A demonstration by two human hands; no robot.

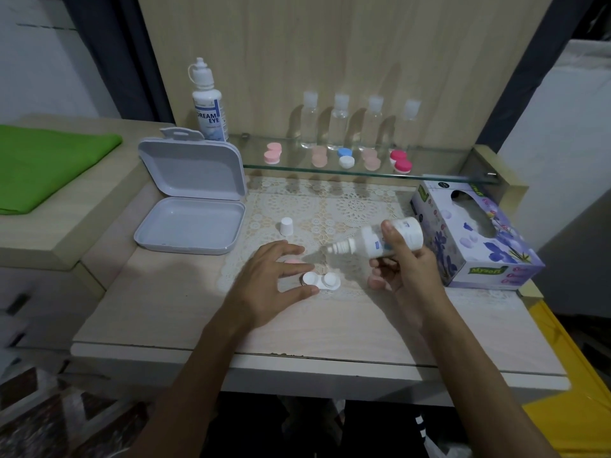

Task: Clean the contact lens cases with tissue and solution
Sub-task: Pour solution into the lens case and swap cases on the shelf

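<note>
Right hand [401, 262]: fingers curled round a small solution bottle [380, 241] — bottle tipped on its side, uncapped nozzle pointing toward the left hand.
Left hand [274, 282]: fingers spread and nearly straight, fingertips resting at the white lens case [320, 281]; whether they press it I cannot tell.
White lens case: flat on the lace mat [347, 206], between the two hands, just below the nozzle.
Pink lid [292, 261]: partly hidden under the left fingers.
White cap [286, 225]: upright on the mat, just beyond the left fingertips.
Tissue box [476, 233]: just beyond the right hand, on its outer side.
Grey box [191, 200]: lid open, beyond the left hand.
Glass shelf [363, 170]: well beyond both hands — carries coloured lens cases [345, 157], clear bottles and a large solution bottle [208, 104].
</note>
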